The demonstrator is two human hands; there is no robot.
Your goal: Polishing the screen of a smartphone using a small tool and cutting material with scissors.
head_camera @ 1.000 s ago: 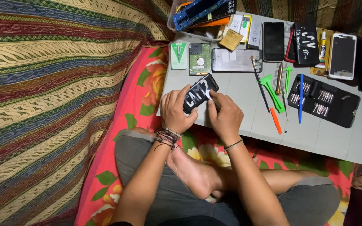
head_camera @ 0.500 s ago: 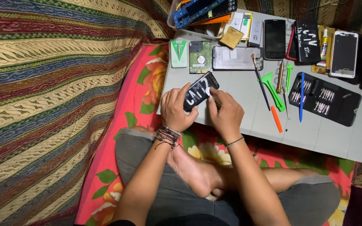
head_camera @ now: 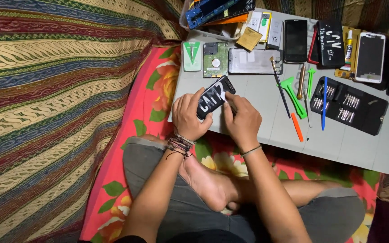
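While the left hand (head_camera: 190, 116) grips the black phone (head_camera: 214, 96) over the grey tabletop (head_camera: 338, 144) edge, the right hand (head_camera: 244, 119) pinches its top end; an orange pry tool (head_camera: 296, 127) lies at three o'clock.

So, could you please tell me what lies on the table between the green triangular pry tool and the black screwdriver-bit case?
In the head view, a brass-coloured tool, a slim green tool and a blue pen-like tool lie between them.

The phone (head_camera: 214, 97) sits between both hands at the counter's (head_camera: 347, 146) near left edge; a circuit board (head_camera: 215, 59) lies just beyond it; the bit case (head_camera: 348, 105) lies to the right; a brush (head_camera: 280, 85) and pry tools (head_camera: 294, 95) lie between them; a tray (head_camera: 203, 27) sits far left.
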